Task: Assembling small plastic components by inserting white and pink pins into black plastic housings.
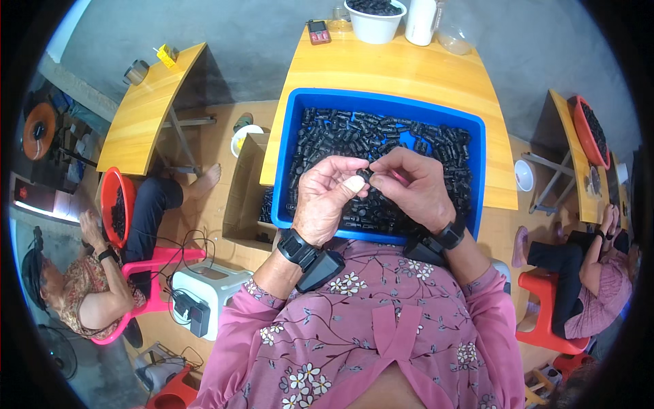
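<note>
My left hand pinches a small black plastic part between thumb and fingertips, above a blue tray. My right hand is closed right beside it, its thumb and forefinger meeting at the part. A bit of red shows inside the right hand's curled fingers; its kind cannot be made out. Under both hands, the tray is spread with many short black ribbed cylindrical parts. The tray's near edge rests close to my lap.
The tray stands on a yellow wooden table bearing a white tub of black parts and a phone. An open cardboard box sits left. Co-workers sit at both sides near red basins. A white stool stands lower left.
</note>
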Demonstrator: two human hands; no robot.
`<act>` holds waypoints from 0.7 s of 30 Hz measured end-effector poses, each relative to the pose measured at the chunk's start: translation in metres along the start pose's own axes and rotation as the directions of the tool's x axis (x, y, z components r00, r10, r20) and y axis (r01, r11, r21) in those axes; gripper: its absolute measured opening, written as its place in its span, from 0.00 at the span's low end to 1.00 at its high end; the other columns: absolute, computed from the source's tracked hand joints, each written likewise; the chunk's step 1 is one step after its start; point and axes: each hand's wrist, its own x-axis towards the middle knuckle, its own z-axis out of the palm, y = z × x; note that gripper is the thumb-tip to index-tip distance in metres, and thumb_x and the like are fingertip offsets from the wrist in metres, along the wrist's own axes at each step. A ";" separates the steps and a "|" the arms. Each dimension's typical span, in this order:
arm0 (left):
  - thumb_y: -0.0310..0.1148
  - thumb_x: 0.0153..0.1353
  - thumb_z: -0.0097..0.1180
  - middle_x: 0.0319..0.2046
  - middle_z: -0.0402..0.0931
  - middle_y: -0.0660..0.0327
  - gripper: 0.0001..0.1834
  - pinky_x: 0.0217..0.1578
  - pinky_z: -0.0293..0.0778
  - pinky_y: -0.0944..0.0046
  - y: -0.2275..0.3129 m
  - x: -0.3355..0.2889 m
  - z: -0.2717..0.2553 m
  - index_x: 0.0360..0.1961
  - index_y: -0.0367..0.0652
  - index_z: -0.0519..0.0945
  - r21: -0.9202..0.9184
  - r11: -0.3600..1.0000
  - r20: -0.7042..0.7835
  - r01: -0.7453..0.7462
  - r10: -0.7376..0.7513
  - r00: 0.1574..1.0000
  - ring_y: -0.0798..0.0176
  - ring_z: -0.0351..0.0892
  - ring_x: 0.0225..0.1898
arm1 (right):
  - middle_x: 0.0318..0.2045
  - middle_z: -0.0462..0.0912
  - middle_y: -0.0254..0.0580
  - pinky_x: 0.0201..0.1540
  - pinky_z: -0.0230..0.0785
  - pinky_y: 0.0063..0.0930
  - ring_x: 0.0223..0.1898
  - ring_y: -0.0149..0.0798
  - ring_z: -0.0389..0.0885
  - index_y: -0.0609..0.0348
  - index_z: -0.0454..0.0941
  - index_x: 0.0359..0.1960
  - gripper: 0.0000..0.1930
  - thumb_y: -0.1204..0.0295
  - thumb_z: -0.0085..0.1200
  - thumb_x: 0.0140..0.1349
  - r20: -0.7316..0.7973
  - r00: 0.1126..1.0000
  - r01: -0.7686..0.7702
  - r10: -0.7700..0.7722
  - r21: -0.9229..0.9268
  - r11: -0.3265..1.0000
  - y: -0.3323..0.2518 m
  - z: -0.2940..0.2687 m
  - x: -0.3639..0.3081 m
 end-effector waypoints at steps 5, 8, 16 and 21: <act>0.22 0.63 0.59 0.37 0.81 0.59 0.11 0.39 0.80 0.69 0.001 0.002 0.004 0.47 0.36 0.79 -0.059 0.996 0.000 0.062 -0.062 0.998 0.69 0.81 0.35 | 0.29 0.84 0.35 0.36 0.73 0.20 0.32 0.23 0.79 0.63 0.81 0.35 0.07 0.77 0.64 0.56 0.042 0.998 -0.046 0.045 0.037 0.998 0.001 0.000 0.000; 0.25 0.64 0.60 0.37 0.81 0.58 0.10 0.38 0.80 0.67 0.000 0.001 -0.001 0.46 0.36 0.78 -0.106 0.988 0.002 0.109 -0.109 0.994 0.66 0.81 0.33 | 0.29 0.83 0.35 0.36 0.72 0.19 0.32 0.23 0.78 0.64 0.81 0.35 0.07 0.77 0.64 0.56 0.026 0.998 -0.058 0.058 0.022 0.998 0.001 0.000 0.000; 0.26 0.66 0.58 0.33 0.80 0.57 0.06 0.34 0.80 0.66 0.003 0.004 0.001 0.41 0.37 0.75 -0.203 0.967 -0.011 0.155 -0.161 0.987 0.65 0.82 0.31 | 0.29 0.81 0.34 0.34 0.70 0.19 0.30 0.23 0.77 0.64 0.82 0.36 0.08 0.78 0.65 0.55 0.055 0.995 0.084 -0.082 -0.038 0.996 -0.001 0.000 0.002; 0.27 0.68 0.56 0.31 0.81 0.57 0.05 0.32 0.80 0.66 0.000 0.005 -0.004 0.39 0.36 0.75 -0.242 0.948 0.000 0.208 -0.215 0.977 0.65 0.82 0.29 | 0.28 0.80 0.34 0.32 0.69 0.19 0.29 0.23 0.76 0.63 0.83 0.36 0.08 0.77 0.65 0.55 0.070 0.996 0.059 -0.050 -0.122 0.991 -0.002 0.001 0.002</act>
